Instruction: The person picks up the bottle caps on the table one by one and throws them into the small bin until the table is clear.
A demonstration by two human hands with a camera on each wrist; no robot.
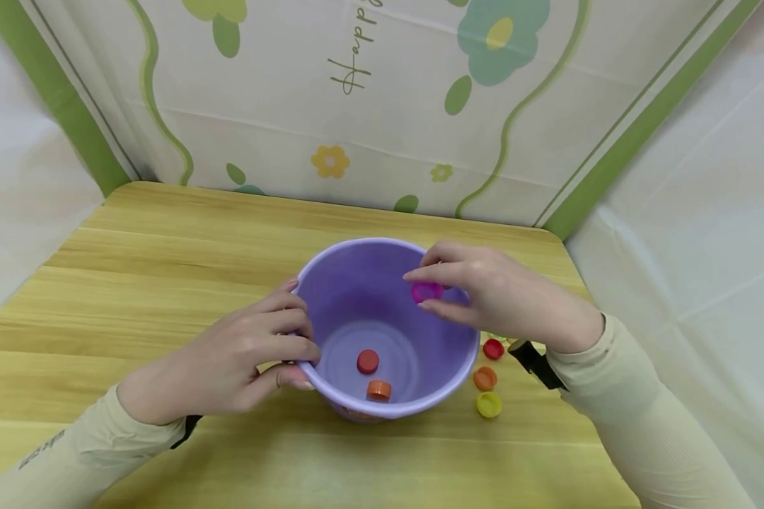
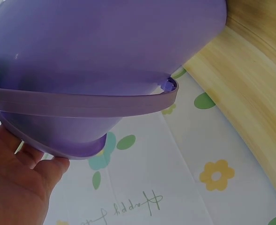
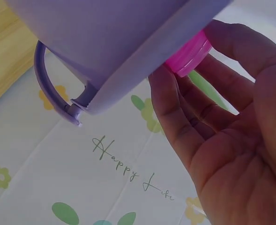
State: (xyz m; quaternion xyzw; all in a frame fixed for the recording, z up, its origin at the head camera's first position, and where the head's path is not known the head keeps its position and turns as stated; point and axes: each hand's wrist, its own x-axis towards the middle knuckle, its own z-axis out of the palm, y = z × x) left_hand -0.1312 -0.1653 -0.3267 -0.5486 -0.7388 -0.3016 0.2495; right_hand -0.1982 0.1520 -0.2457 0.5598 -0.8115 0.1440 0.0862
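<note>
Bright caps (image 1: 489,405) lie on the desk (image 1: 70,339) by the bucket (image 1: 363,276); left grip (image 1: 251,353) holds it, right grip (image 1: 487,290) pinches a pink cap (image 1: 426,293).

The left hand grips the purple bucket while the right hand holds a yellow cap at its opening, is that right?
Almost: the cap is pink, not yellow, as the right wrist view shows. The left hand does grip the purple bucket, and the right hand holds the cap at its opening.
</note>
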